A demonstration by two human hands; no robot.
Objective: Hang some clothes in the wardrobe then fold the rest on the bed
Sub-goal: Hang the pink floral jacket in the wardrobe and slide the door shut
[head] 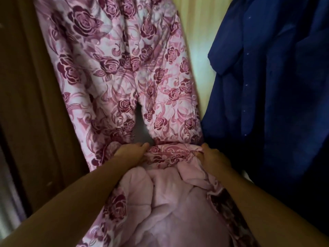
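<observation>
1. The left hand (131, 151) has its grip clamped on one end of a rolled floral band (169, 155), with the fingers curled over the top of the cloth.
2. The right hand (214, 157) pinches the other end of the same band. Its thumb lies on top and its fingers are tucked into the fold, so both grips are closed on fabric.
3. The band runs level between the two hands and looks pulled fairly taut. It is dark rose on pink, quilted, and turned over on itself.
4. Below the band, nearer the person, a pale pink lining (169, 202) bulges out in soft folds, with floral cloth edging it on both sides.
5. Above the band the floral trousers (115, 68) stretch upward, with a dark slit between the two legs. I cannot tell whether the lined part and the trousers are one piece.
6. Both bare forearms reach in from the bottom corners and meet at the band.
7. A dark blue garment (276, 86) hangs just to the right of the trousers and touches them near the right hand. A row of small pale buttons (246, 85) runs down it.
8. A brown wooden panel (35, 104) stands on the left, and a pale yellow surface (197, 32) shows between the two garments.
</observation>
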